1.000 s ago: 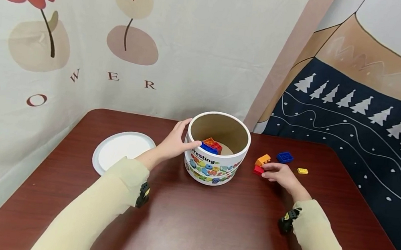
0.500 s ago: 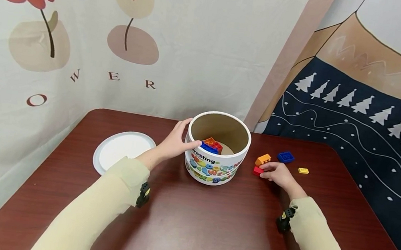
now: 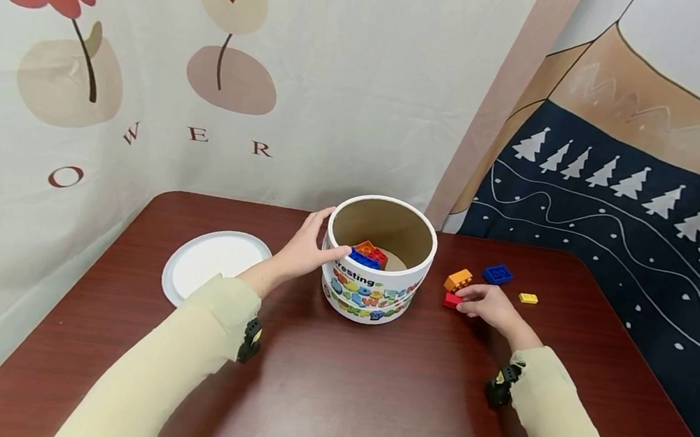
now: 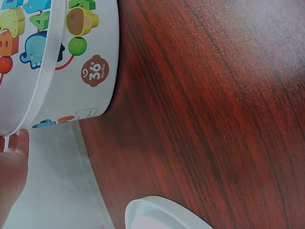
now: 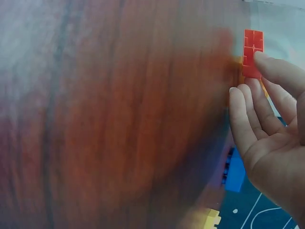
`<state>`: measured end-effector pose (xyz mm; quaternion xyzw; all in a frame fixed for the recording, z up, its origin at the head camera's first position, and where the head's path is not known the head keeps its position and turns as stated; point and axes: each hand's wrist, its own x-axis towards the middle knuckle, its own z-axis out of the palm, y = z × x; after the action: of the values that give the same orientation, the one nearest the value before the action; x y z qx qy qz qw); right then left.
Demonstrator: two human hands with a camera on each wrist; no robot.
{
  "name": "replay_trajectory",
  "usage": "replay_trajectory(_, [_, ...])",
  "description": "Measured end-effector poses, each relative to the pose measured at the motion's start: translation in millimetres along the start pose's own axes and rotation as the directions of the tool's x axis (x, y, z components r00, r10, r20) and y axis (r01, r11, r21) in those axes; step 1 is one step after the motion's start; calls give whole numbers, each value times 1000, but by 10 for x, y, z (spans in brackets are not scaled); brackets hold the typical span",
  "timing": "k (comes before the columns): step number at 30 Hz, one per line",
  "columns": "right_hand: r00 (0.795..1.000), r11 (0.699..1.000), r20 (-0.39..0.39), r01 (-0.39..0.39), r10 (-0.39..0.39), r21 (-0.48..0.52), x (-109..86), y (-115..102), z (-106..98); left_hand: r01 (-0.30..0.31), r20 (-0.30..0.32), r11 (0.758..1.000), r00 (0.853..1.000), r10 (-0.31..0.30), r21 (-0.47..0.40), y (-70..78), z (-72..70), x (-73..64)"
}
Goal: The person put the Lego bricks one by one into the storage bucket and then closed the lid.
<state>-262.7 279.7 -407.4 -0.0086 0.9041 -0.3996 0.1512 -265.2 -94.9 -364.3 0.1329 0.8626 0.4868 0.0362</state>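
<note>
My left hand (image 3: 304,248) holds the rim of a white toy bucket (image 3: 368,292) with printed pictures, its thumb on the near edge and its fingers on the left side. Inside the bucket lie a blue brick (image 3: 365,259), a red brick (image 3: 378,255) and an orange brick (image 3: 364,246). Right of the bucket, my right hand (image 3: 493,308) pinches another red brick (image 5: 252,53) between thumb and fingers. In the right wrist view this brick shows its hollow underside. An orange brick (image 3: 459,280) sits on the table just behind it.
A blue brick (image 3: 498,274) and a small yellow brick (image 3: 528,299) lie on the brown table (image 3: 358,395) beyond the right hand. A round white lid (image 3: 216,262) lies left of the bucket. Printed cloths (image 3: 349,92) hang behind the table.
My right hand and the pinched red brick have shifted only slightly, and a narrow gap now shows between the red brick and the orange one. The left hand and bucket stay put.
</note>
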Motion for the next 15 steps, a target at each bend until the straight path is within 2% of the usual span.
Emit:
replay_trajectory(8, [999,996,-16,48,-47,73,-84,-124,-154,0,-1,1000,1000,0,0,-30,1,11])
replay_trajectory(15, [995,993,-44,90,-87,73,-162,-292,-296,-5,2,1000,1000,5,4,-22,1,11])
